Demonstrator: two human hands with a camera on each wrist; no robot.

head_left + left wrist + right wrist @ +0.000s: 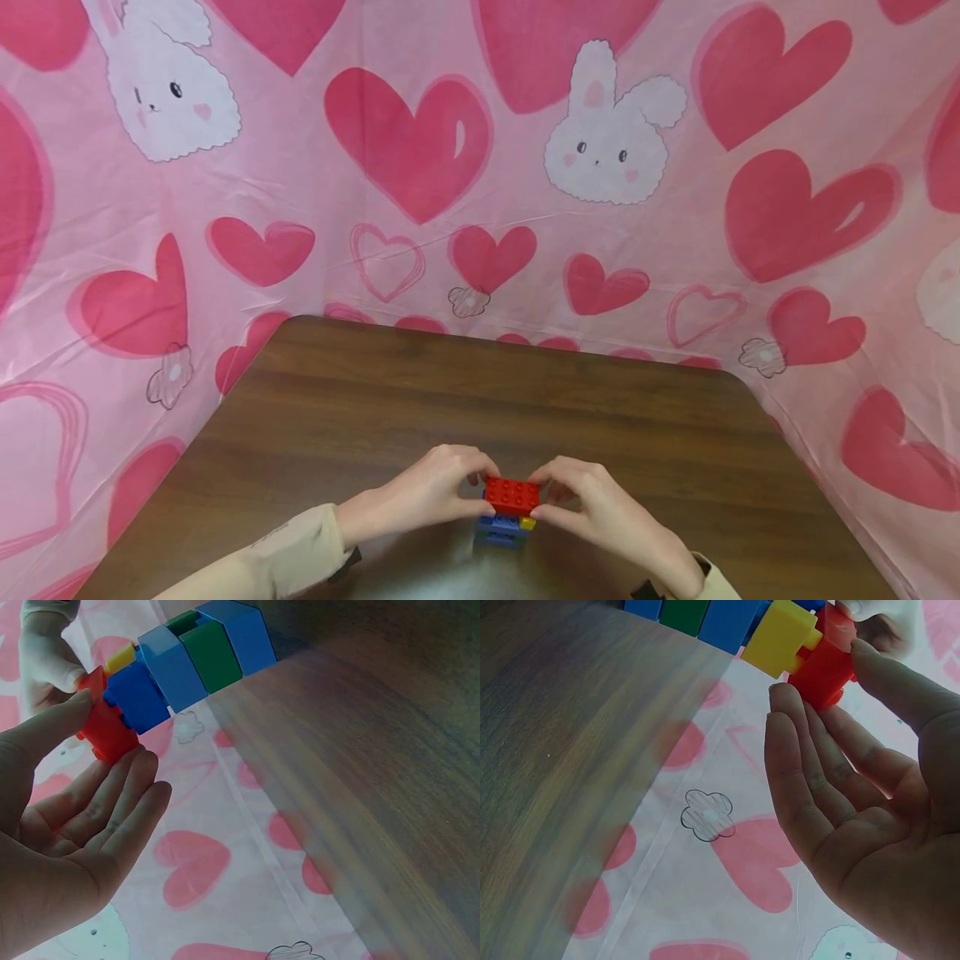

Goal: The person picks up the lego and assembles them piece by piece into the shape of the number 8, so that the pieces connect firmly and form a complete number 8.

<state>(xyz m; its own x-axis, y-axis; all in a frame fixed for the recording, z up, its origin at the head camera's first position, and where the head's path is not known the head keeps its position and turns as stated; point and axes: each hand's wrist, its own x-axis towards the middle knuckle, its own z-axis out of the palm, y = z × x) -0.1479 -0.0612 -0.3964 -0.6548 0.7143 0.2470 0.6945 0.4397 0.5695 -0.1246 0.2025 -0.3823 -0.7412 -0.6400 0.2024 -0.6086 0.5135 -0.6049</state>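
A small stack of toy bricks stands on the brown table (375, 400) near its front edge. A red brick (512, 496) tops the stack, above blue bricks (501, 531) and a yellow one (528, 523). In the left wrist view a green brick (214, 656) shows low in the stack. My left hand (431, 492) pinches the red brick (105, 731) from the left with thumb and fingers. From the right, my right hand (592, 500) pinches the same red brick (825, 664), next to the yellow brick (780, 637).
Pink cloth (420, 142) printed with hearts and white rabbits hangs behind and at both sides of the table. The table's wood top stretches away behind the stack to its far edge (510, 337).
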